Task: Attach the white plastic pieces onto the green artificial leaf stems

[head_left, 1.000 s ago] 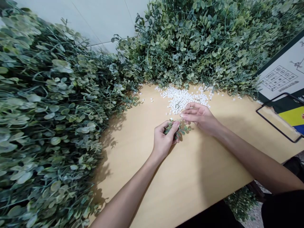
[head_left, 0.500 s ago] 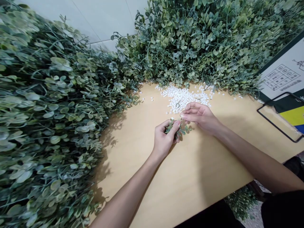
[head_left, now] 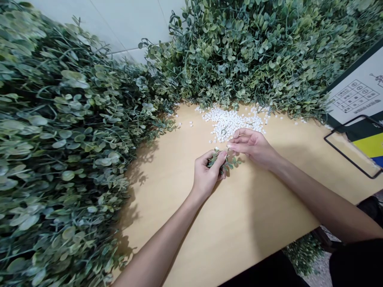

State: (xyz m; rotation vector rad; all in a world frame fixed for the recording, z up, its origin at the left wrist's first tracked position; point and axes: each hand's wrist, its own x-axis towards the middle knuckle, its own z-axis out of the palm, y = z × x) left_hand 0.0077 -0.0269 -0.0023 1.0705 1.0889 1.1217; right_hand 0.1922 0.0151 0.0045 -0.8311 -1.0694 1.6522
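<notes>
My left hand is closed around a small sprig of artificial greenery, whose leaves stick out on both sides of the thumb. Just to its right, my right hand pinches thumb and forefinger together at the sprig's upper end. What lies between those fingertips is too small to make out. Beyond both hands, a spread of small white pieces covers part of the tabletop. A thin green stem lies among the white pieces.
Dense artificial foliage is heaped along the left side, and another leafy mass lines the back. A printed box stands at the right, with a black wire frame before it. More greenery shows below the table's front edge.
Both hands keep almost the same pose around the sprig. No clear movement of any object shows.
</notes>
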